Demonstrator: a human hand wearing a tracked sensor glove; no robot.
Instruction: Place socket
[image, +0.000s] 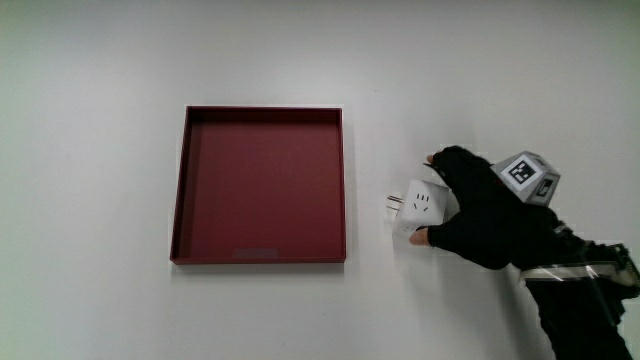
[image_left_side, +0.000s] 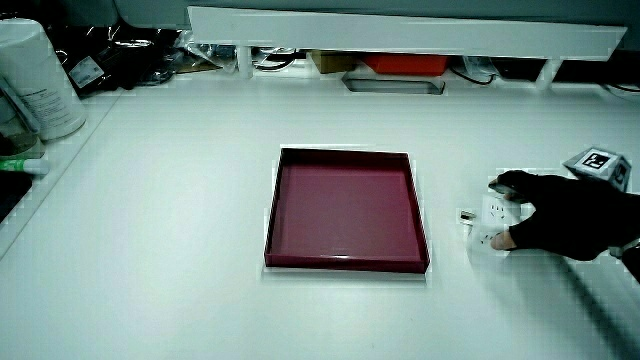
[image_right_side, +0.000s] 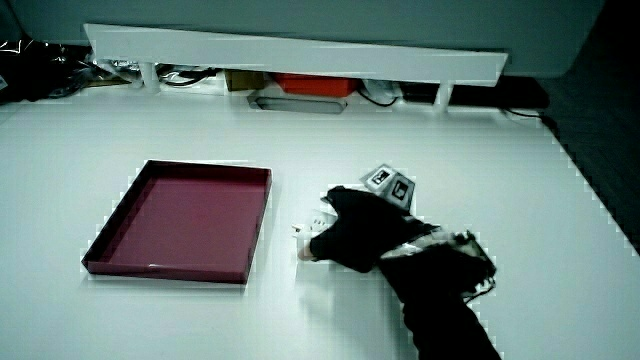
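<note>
Hand (image: 478, 212) beside the red tray (image: 186, 185), fingers clasped on the white socket (image: 420, 205); likely to catch the tray's rim if carried low.

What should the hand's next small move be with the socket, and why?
Probably lift the socket and carry it over the red tray. The hand already wraps it, fingers curled on its sides, yet it sits on the table beside the tray, which holds nothing.

Socket (image: 420, 206): white cube, metal prongs pointed toward the tray (image: 262, 185).
Place: on table, beside the tray, in the hand (image: 480, 210).
</note>
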